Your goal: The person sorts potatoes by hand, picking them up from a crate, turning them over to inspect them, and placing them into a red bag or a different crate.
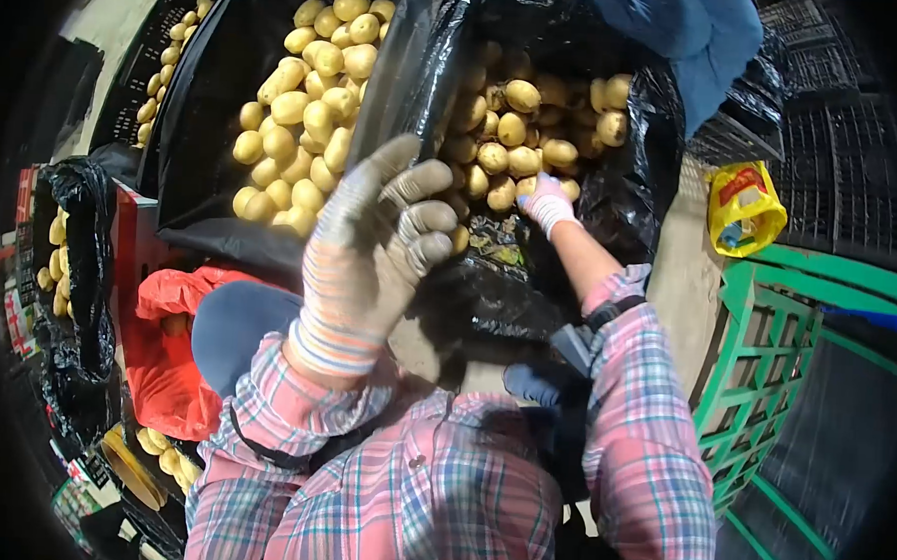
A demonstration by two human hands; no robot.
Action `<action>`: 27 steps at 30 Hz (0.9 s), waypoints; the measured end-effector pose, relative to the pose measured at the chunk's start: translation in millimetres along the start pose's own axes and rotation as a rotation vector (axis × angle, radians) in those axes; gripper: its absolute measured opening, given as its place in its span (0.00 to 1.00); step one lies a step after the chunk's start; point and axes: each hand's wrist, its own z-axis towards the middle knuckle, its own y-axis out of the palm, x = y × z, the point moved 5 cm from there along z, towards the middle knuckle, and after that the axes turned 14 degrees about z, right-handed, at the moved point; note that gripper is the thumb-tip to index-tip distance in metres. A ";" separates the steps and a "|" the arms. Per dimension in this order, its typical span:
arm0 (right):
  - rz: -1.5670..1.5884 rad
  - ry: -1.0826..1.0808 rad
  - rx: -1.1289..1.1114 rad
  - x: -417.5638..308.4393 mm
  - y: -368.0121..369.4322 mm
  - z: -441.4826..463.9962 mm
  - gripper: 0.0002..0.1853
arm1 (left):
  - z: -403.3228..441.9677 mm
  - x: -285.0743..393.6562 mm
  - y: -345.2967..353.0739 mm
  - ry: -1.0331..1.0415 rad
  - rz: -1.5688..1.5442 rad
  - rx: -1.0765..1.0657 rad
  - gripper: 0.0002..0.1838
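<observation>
My left hand (375, 252), in a striped, soiled glove, is raised in front of the crates with its fingers apart and slightly curled; nothing is in it. In the black-lined crate (665, 139) at the centre, my right hand (549, 202), also gloved, reaches down among the potatoes (512, 130). It touches potatoes at the near edge of the heap, but its fingertips are partly hidden, so whether it grips one is unclear. Close to its left lie leafy scraps (497, 240) on the black plastic.
Left of centre stands another black-lined crate (199, 159) of paler potatoes (300, 123). A red bag (174, 368) lies at lower left. On the right are a yellow bag (744, 208), a green plastic crate (754, 383) and black crates (844, 167). Blue fabric (670, 29) hangs over the far crate edge.
</observation>
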 end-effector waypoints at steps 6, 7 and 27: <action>-0.083 0.190 0.068 -16.4 7.3 -11.1 0.48 | 3.9 -7.9 6.7 -0.036 0.072 0.022 0.27; -0.097 0.185 0.015 -14.8 5.1 -13.9 0.47 | 3.4 -9.3 6.8 -0.039 0.070 0.027 0.27; 0.762 -0.761 0.267 -175.1 -210.7 -304.9 0.31 | -47.2 -40.0 71.9 -0.020 0.496 -0.527 0.51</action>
